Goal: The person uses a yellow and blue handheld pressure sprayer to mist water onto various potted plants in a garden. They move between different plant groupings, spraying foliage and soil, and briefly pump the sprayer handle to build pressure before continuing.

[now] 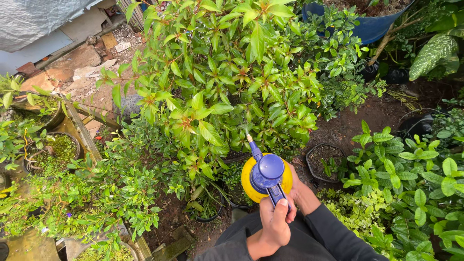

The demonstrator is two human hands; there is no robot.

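No labels, signs or screens appear anywhere in this garden view; the one container of a packaged kind is a yellow spray bottle (pixel 266 180), round-bodied, with a blue pump cap and a blue nozzle tipped in pale brass; it sits low and slightly right of centre, nozzle aimed up into green foliage; its visible surface carries no sticker; both hands grip it from below.

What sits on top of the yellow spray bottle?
A blue pump head with a thin nozzle caps the yellow spray bottle. The left hand grips its handle; the right hand wraps the bottle's side. The bottle's base and contents are hidden.
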